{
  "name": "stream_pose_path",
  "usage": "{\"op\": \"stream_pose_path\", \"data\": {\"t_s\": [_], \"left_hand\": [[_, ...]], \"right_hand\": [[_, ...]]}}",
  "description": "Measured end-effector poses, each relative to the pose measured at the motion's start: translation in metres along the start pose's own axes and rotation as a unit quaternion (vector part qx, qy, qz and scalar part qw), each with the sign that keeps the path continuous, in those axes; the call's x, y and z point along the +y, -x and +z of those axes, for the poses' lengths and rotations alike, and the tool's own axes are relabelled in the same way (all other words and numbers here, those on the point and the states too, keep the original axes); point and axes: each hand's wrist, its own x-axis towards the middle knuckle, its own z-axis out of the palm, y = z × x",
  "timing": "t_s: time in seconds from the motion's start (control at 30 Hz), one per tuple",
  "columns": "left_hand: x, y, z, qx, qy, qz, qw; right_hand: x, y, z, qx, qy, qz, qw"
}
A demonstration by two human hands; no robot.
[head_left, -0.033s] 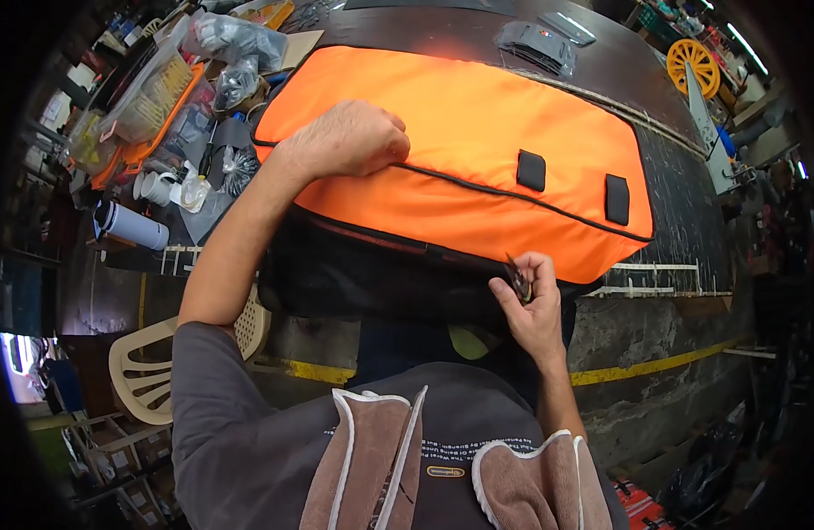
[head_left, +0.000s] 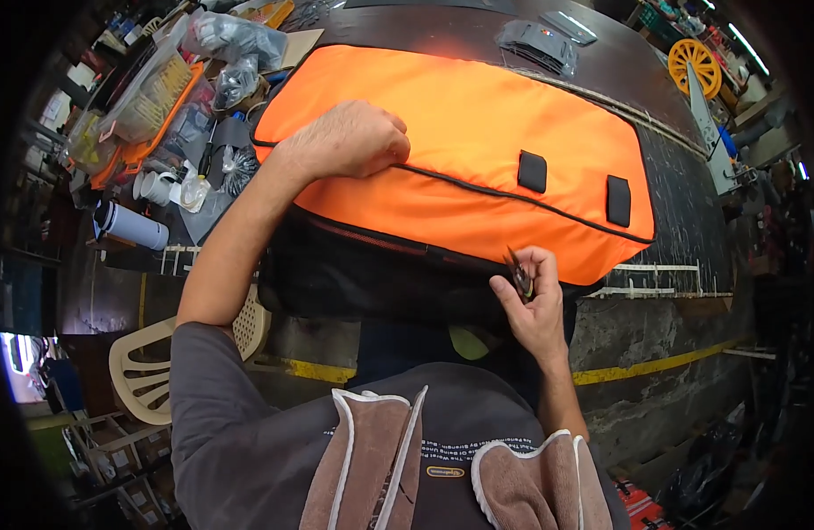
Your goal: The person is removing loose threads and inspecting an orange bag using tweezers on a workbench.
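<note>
A large bright orange fabric bag (head_left: 442, 106) with black piping and a black lower side lies across the table in front of me. My left hand (head_left: 358, 139) is closed in a fist on its top, at the black piping; whatever the fingers pinch is hidden under them. Two short black strap tabs (head_left: 532, 171) stand out on the bag's right part. By the near right edge of the bag, my right hand (head_left: 535, 300) holds small dark thread snips (head_left: 519, 276), their pointed blades up and toward the bag.
Clear plastic bins (head_left: 151, 97), plastic bags, mugs and a white bottle (head_left: 131, 224) crowd the table's left end. Dark packaged pieces (head_left: 538, 46) lie at the back. A yellow wheel (head_left: 693, 68) stands far right, and a beige plastic chair (head_left: 146, 371) is at lower left.
The snips have tilted slightly in my right hand, so more of the pointed blades shows. My left hand and the bag stay practically where they were.
</note>
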Motion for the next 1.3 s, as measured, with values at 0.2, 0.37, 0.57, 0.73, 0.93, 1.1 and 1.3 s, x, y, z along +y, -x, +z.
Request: {"op": "stream_pose_path", "data": {"t_s": [0.2,0.37,0.57,0.73,0.93,1.1,1.3], "left_hand": [[-0.008,-0.001,0.011,-0.004,0.073,-0.012,0.997],[-0.01,0.004,0.031,0.142,0.233,-0.038,0.961],[0.009,0.041,0.016,0.133,0.532,-0.117,0.828],[0.066,0.054,0.038,0.229,0.255,-0.152,0.927],[0.058,0.089,0.068,0.434,0.139,-0.315,0.832],[-0.033,0.156,0.096,0.571,0.359,-0.45,0.585],[-0.145,0.142,0.056,0.363,0.271,-0.539,0.71]], "right_hand": [[-0.027,-0.048,0.01,0.004,0.079,-0.12,0.99],[-0.037,-0.091,0.036,0.028,0.083,-0.161,0.983],[-0.042,-0.11,0.051,0.056,0.126,-0.196,0.971],[-0.01,-0.115,0.033,0.097,0.322,-0.272,0.902],[0.021,-0.112,0.027,0.058,0.314,-0.268,0.909],[0.028,-0.107,0.028,0.068,0.313,-0.315,0.893],[0.0,-0.096,-0.045,0.17,0.293,-0.262,0.904]]}}
